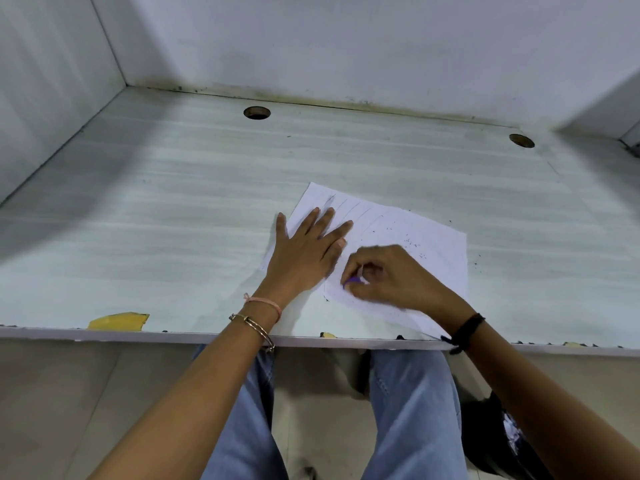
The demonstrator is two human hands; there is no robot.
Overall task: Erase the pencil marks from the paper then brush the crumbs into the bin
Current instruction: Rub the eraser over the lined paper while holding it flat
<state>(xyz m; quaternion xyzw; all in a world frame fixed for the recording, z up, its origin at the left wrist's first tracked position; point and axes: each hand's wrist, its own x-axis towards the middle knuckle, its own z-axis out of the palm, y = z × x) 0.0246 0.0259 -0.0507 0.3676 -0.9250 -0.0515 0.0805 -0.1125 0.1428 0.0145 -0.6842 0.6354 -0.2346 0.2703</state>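
A white sheet of paper (426,244) lies tilted on the pale desk (173,220), near its front edge. Faint pencil lines (349,206) run across its upper left part. Dark eraser crumbs (412,242) are scattered over its right half and a few lie on the desk beside it. My left hand (304,251) lies flat on the paper's left side, fingers spread, holding it down. My right hand (391,278) pinches a small purple eraser (353,281) against the paper's lower middle. A black bin (498,441) stands on the floor under the desk at the right, partly hidden by my right arm.
Two round cable holes (256,112) (521,141) sit near the desk's back edge. A strip of yellow tape (119,321) sticks to the front edge at left. White walls close the desk at the back and left. My legs in blue jeans (412,410) are below the desk.
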